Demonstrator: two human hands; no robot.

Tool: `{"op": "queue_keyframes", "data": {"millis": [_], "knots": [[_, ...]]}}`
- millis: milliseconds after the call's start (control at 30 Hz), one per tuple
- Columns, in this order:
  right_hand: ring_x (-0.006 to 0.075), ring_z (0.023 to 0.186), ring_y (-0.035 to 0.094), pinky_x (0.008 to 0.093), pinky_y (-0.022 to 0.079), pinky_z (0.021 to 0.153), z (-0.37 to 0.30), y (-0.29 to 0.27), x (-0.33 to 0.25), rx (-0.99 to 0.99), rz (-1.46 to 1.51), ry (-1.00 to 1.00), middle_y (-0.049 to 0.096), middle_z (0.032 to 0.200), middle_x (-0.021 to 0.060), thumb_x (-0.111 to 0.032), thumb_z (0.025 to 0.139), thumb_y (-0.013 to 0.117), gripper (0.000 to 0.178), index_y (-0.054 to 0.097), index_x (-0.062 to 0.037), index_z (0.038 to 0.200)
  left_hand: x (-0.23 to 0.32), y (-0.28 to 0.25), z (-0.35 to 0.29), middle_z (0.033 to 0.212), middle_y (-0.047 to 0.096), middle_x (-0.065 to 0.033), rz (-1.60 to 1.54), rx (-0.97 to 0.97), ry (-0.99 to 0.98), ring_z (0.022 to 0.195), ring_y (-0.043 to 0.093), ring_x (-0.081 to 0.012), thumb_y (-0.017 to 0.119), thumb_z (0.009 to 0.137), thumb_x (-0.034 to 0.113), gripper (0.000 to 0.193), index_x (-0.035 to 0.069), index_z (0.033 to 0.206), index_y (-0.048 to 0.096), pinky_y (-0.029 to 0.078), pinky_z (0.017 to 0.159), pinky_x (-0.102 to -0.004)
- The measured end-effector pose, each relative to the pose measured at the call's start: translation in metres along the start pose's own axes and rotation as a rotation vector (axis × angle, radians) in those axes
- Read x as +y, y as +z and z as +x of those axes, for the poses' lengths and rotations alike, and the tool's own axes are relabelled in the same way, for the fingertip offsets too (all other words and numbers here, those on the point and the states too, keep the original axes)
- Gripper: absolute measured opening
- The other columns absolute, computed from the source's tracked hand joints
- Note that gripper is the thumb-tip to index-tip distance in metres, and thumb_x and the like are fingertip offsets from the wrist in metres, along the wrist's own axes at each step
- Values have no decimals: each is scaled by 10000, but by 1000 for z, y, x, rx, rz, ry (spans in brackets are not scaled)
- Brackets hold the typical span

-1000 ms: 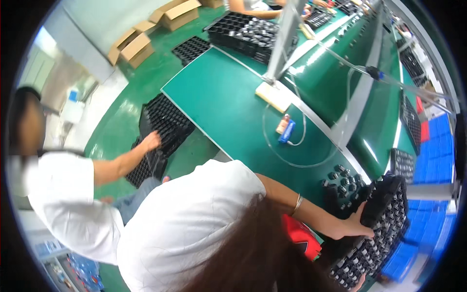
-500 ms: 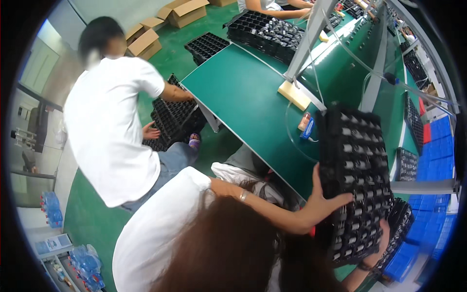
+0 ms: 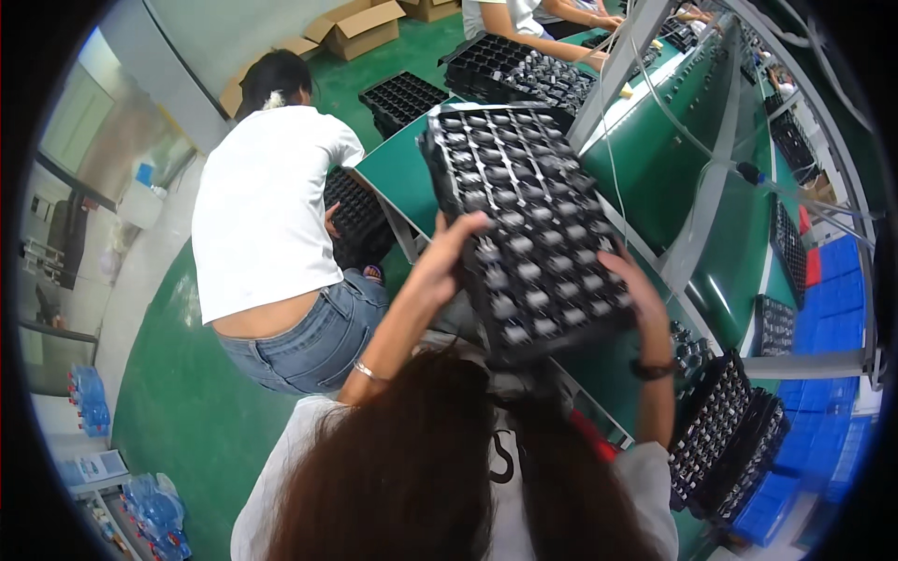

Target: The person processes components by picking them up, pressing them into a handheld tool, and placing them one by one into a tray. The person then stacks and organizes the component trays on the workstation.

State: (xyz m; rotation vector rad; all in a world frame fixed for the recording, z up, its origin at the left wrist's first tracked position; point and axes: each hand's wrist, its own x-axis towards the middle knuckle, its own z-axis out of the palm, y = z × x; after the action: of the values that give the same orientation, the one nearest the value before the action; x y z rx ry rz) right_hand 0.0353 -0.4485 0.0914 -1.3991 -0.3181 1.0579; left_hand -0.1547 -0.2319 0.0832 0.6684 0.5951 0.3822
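Above the green table (image 3: pixel 398 168), a loaded tray (image 3: pixel 561 224) gripped from both sides

The black tray is held up in the air, hiding part of the table's near edge. The left hand (image 3: pixel 444 262) pinches its left long edge; the right hand (image 3: pixel 638 292) clasps the right one, though fingers underneath cannot be told. Shiny parts (image 3: pixel 529 272) sit in its pockets; an even, level grip should best keep them seated.

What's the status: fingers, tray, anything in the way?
Left fingers gripping tray at left, right fingers at right. Tray raised, silvery pieces inside. Co-worker bent over at left, apart from tray.
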Motion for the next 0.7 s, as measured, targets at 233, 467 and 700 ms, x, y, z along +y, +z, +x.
{"op": "queue_keyframes", "data": {"millis": [233, 467, 700], "knots": [[163, 1004, 586, 293, 500, 834, 99, 67, 6, -104, 53, -108, 544, 1207, 85, -178, 861, 583, 589, 339, -47, 1381, 49, -74, 112, 858, 661, -51, 55, 42, 61, 710, 646, -166, 680, 785, 280, 311, 46, 978, 611, 556, 669, -319], [153, 1083, 521, 270, 411, 920, 145, 82, 62, -8, 17, -185, 515, 1248, 88, -204, 877, 604, 670, 259, -43, 1428, 75, -102, 159, 906, 677, -51, 154, 102, -94, 739, 646, -153, 683, 793, 303, 352, 50, 1030, 619, 529, 678, -298], [173, 1054, 548, 289, 411, 919, 140, 68, 57, 89, -509, -222, 576, 1170, 111, -338, 915, 542, 615, 303, -68, 1414, 84, -96, 168, 872, 666, -38, 252, 98, -160, 702, 623, -103, 638, 840, 347, 360, 52, 1044, 606, 513, 617, -263]]}}
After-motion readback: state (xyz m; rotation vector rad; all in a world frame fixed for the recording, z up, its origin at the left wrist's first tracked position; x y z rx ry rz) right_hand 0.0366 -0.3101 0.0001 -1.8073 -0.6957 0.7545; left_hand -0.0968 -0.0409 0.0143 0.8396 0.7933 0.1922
